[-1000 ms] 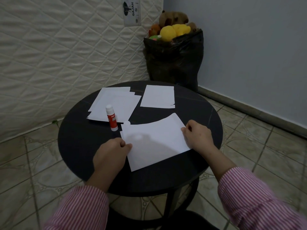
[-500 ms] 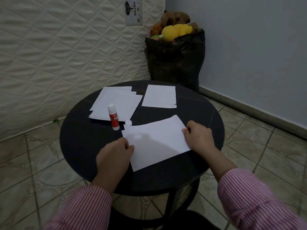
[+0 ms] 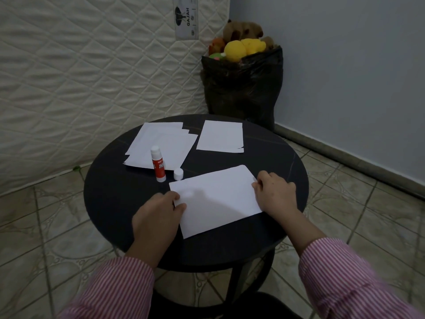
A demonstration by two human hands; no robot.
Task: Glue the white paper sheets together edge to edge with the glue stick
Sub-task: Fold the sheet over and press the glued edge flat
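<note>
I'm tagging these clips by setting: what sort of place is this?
Probably a room in a home, maybe a bedroom or spare room. A quilted mattress stands on edge against the wall, a black bag of plush toys fills the corner, and the work is on a small round table on a tiled floor.

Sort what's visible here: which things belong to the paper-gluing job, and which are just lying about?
Part of the job:
near sheet, held by left hand and right hand
glue stick, standing upright
cap, off, beside it
paper stack
single sheet
table

Just lying about:
black bag of soft toys
mattress
</note>
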